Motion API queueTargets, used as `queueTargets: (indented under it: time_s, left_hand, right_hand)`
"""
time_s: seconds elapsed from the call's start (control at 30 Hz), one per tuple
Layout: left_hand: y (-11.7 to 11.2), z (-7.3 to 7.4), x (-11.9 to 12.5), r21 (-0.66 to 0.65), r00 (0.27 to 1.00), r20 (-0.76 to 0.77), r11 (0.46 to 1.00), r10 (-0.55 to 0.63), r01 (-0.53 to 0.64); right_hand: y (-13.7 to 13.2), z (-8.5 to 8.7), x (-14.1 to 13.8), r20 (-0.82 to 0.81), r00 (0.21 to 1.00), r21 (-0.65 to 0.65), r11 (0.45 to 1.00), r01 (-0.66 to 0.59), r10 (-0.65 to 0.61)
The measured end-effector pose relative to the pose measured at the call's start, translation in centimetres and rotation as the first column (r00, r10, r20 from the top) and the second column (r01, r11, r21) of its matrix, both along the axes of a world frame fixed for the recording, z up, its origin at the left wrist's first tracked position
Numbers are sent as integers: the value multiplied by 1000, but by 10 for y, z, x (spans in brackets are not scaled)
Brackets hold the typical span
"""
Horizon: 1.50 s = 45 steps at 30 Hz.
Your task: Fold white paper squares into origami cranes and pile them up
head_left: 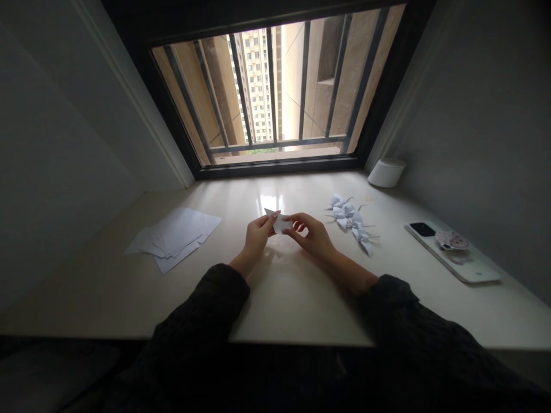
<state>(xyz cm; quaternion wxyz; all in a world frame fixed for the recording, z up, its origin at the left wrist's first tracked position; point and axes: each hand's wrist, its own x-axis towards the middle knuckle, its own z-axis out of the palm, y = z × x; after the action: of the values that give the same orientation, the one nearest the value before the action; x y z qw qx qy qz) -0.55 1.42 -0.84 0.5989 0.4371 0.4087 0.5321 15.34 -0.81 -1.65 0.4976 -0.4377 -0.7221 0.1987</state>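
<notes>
Between my two hands, just above the pale sill, is a small piece of folded white paper (282, 223) with a pointed tip at its upper left. My left hand (258, 234) pinches its left side between thumb and fingers. On the opposite side, my right hand (313, 234) grips the right edge with thumb and forefinger, its other fingers curled. Several folded white paper cranes (346, 217) lie in a cluster to the right of my right hand. A loose stack of white paper sheets (178, 232) is to the left of my left hand.
A phone (451, 252) with a round grip on its back lies face down at the right. In the far right corner stands a white cylindrical object (386, 172). A dark-framed window (279, 167) with bars closes off the back of the glossy sill (297, 310).
</notes>
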Motion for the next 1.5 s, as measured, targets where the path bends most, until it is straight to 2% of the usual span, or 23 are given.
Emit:
queueTargets:
  time_s: [0.23, 0.37, 0.47, 0.6, 0.7, 0.8, 1.13, 1.5]
  left_hand:
    - [1, -1, -1, -5, 1000, 19, 1000, 10, -10]
    - [4, -2, -2, -79, 996, 50, 994, 80, -76]
    - [4, 0, -3, -113, 995, 56, 991, 83, -77]
    - [0, 6, -4, -28, 999, 46, 1000, -10, 11]
    - [-2, 8, -5, 103, 995, 13, 990, -99, 97]
    - [-1, 6, -6, 146, 992, -25, 981, -124, 126]
    - [3, 1, -8, 212, 988, -109, 968, -112, 133]
    - [4, 6, -11, 257, 981, -175, 957, -88, 132]
  right_hand:
    - [0, -1, 3, 152, 988, 96, 995, 26, -40]
    - [1, 0, 7, 304, 947, 240, 970, 34, -108]
    - [1, 0, 8, 349, 926, 281, 959, 44, -145]
    - [0, 3, 5, 155, 980, 200, 975, 94, -126]
    - [-1, 6, 1, -47, 997, 91, 994, 58, -54]
    - [0, 7, -1, -158, 987, 30, 999, 25, -20]
    - [4, 5, 0, -290, 957, -130, 989, -65, 25]
    - [2, 8, 0, -257, 965, -145, 985, -93, 53]
